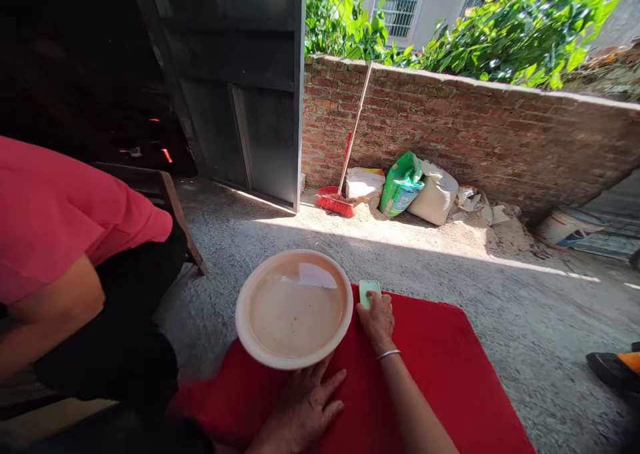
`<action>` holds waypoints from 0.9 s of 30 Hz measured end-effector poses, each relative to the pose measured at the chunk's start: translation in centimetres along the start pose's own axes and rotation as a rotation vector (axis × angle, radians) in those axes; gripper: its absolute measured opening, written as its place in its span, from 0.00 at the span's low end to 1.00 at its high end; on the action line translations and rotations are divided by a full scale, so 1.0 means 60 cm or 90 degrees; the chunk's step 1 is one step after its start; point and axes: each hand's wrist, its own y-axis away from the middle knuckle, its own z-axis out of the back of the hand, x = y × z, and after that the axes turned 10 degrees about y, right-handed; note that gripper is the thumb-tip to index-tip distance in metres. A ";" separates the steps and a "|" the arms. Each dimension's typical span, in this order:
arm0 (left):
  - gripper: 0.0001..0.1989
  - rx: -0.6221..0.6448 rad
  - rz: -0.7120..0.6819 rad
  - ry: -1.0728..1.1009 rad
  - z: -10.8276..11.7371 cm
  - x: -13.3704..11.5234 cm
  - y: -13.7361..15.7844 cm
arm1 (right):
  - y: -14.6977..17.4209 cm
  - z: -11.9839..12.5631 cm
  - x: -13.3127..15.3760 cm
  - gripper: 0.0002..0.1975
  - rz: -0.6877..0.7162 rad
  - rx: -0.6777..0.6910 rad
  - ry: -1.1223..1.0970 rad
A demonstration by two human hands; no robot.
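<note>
A round, pale beige basin (295, 359) of water stands at the far left part of a red cloth-covered table (430, 347). Small dark specks show in the water. My left hand (310, 404) lies on the cloth at the near side of the basin, its fingers spread and some fingertips hidden beneath the rim. To the right of the basin, my right hand (379, 321) grips a small, light-green rectangular dish (369, 287) at the table's far edge. A pale bangle circles the right wrist.
At left sits a person in a pink shirt (75, 207), near a wooden chair (173, 221). Beyond are a dark metal door (250, 107), a red broom (337, 204), a green sack (400, 184) and a brick wall (450, 121). A shoe (613, 371) shows at right.
</note>
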 end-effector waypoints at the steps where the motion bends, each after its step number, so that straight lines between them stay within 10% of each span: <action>1: 0.29 0.002 0.000 0.002 0.002 -0.002 0.000 | 0.006 -0.005 0.016 0.21 0.053 0.019 -0.013; 5: 0.29 0.001 -0.001 0.000 0.001 -0.004 0.001 | -0.013 0.011 0.022 0.18 0.160 0.088 -0.044; 12: 0.28 -0.035 -0.028 -0.012 -0.014 0.005 0.005 | -0.123 0.087 -0.041 0.18 0.033 0.093 0.061; 21: 0.29 -0.087 -0.088 -0.053 -0.049 0.048 0.007 | -0.109 0.029 0.066 0.14 0.103 0.146 -0.071; 27: 0.29 -0.102 -0.103 -0.069 -0.049 0.051 0.002 | -0.109 0.092 -0.099 0.23 -0.036 0.040 -0.083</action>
